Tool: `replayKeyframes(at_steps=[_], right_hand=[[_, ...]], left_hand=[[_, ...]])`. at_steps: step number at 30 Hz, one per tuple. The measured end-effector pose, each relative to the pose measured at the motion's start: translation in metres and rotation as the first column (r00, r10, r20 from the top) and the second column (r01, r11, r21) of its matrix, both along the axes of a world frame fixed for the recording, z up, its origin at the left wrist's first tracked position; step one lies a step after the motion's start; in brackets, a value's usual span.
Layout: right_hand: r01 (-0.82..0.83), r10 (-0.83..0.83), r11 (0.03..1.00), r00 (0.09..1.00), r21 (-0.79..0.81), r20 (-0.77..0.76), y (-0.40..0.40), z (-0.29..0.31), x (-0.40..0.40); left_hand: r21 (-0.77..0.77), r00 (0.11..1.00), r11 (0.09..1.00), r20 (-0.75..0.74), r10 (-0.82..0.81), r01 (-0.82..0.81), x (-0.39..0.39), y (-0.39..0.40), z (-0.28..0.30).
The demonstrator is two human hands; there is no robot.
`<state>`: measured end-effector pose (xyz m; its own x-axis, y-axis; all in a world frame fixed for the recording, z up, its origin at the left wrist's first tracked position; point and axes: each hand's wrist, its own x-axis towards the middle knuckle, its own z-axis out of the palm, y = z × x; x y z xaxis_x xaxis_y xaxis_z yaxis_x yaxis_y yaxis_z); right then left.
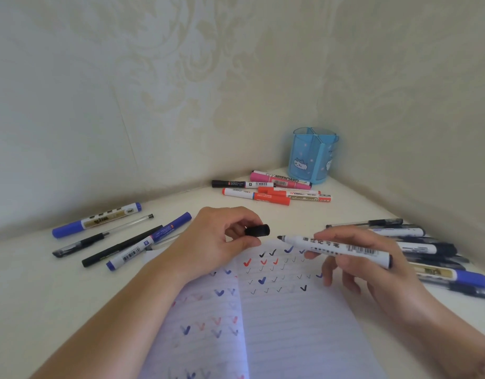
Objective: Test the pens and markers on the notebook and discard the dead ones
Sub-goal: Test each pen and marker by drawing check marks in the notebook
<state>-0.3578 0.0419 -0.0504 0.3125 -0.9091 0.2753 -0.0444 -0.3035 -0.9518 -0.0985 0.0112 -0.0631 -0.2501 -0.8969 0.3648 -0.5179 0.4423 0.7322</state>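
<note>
An open lined notebook [277, 324] lies in front of me, covered with black, red and blue tick marks. My right hand [372, 266] grips a white marker with a black tip [334, 248], uncapped, its tip pointing left just above the page. My left hand [222, 239] pinches the marker's black cap [257, 231] a short gap away from the tip. Several pens and markers lie on the left [121, 239], several more on the right [427, 253], and a group of red, pink and black markers [271, 191] rests at the back.
A blue translucent pen holder [313, 157] stands in the corner where two patterned walls meet. The white tabletop [31, 283] runs out to the left and right of the notebook.
</note>
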Motion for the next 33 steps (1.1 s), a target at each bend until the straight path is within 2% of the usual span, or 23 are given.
replayKeyframes(at_steps=[6,9,12,14,19,29,33], right_hand=[[0.026,-0.025,1.000,0.999,0.012,-0.032,-0.005,-0.004,0.002],[-0.031,0.031,0.998,0.999,0.057,-0.004,-0.005,-0.005,0.003],[0.017,-0.024,0.996,0.997,0.091,0.073,-0.004,-0.003,0.009],[0.071,-0.074,0.995,0.996,0.071,0.041,-0.005,-0.001,0.009],[0.062,-0.063,0.996,0.998,0.058,0.018,-0.004,-0.002,0.010],[0.024,-0.030,0.996,0.998,0.087,0.060,-0.001,-0.005,0.015],[0.029,-0.027,0.998,0.999,0.064,-0.025,0.000,-0.004,0.014]], left_hand=[[-0.068,0.996,0.994,0.038,-0.078,0.081,-0.002,0.002,0.001],[-0.099,0.993,0.988,0.024,-0.117,0.119,-0.006,0.005,0.001],[-0.053,0.988,0.987,-0.004,-0.154,0.153,-0.010,0.006,0.002],[-0.006,0.983,0.983,-0.040,-0.181,0.181,-0.012,0.008,0.002],[0.040,0.975,0.980,-0.122,-0.187,0.193,-0.013,0.011,0.004],[-0.147,0.980,0.977,-0.101,-0.171,0.155,-0.013,0.013,0.004],[-0.229,0.986,0.962,-0.034,-0.162,0.150,-0.013,0.011,0.003]])
